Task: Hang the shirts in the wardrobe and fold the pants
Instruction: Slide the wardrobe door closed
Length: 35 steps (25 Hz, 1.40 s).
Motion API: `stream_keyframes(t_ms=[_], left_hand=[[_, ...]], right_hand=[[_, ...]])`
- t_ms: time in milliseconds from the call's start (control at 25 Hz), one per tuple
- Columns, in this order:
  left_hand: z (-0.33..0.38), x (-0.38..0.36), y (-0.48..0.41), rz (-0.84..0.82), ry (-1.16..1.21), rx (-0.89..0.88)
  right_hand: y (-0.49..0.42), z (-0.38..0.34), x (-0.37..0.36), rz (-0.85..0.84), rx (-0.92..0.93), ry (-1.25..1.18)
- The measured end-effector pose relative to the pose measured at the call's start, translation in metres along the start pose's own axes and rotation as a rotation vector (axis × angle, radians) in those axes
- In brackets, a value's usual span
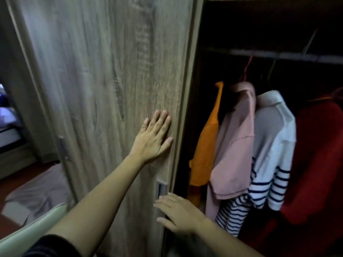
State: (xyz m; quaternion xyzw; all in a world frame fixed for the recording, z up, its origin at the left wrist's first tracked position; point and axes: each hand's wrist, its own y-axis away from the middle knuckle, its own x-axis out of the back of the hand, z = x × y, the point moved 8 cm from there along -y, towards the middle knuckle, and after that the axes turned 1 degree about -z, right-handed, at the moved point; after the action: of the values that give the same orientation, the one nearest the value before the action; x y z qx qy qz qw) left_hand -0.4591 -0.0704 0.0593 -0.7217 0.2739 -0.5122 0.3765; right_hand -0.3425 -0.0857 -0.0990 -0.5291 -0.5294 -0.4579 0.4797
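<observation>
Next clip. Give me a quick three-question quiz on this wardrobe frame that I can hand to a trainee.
1. Which shirt hangs nearest the wardrobe door? A) red B) orange shirt C) striped
2. True or false: the left hand grips the door handle.
3. Fill in: the pink shirt hangs between the orange shirt and the ___ shirt.
Key: 1 B. 2 False: it lies flat on the door panel, above the handle. 3 The striped shirt.
</observation>
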Motion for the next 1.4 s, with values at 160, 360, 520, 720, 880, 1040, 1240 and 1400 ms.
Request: stream_keyframes(t_ms=[160, 360, 520, 720, 880, 1040, 1240, 1400], left_hand=[[0.003, -0.007, 0.000, 0.171, -0.021, -0.064], [0.002, -0.013, 0.004, 0.266, -0.016, -0.083], [0.001, -0.015, 0.004, 0.312, -0.011, -0.101], [0.001, -0.016, 0.004, 0.331, 0.006, -0.095], [0.002, -0.016, 0.004, 0.305, -0.023, -0.068], [0.006, -0.013, 0.003, 0.264, -0.048, -0.063], [0.029, -0.006, 0.002, 0.204, -0.072, -0.123], [0.071, -0.004, -0.007, 0.218, -0.113, -0.227]], right_hand=[[-0.027, 0.012, -0.059, -0.192, -0.049, 0.209], [-0.054, 0.019, -0.096, -0.178, -0.067, 0.520], [-0.066, 0.021, -0.098, -0.129, -0.052, 0.687], [-0.068, 0.027, -0.091, -0.237, 0.107, 0.819], [-0.061, 0.030, -0.092, -0.316, 0.120, 0.956], [-0.061, 0.021, -0.085, -0.340, 0.113, 1.087], [-0.039, 0.024, -0.081, -0.316, 0.024, 1.071], [0.003, 0.033, -0.082, -0.293, 0.004, 1.047]])
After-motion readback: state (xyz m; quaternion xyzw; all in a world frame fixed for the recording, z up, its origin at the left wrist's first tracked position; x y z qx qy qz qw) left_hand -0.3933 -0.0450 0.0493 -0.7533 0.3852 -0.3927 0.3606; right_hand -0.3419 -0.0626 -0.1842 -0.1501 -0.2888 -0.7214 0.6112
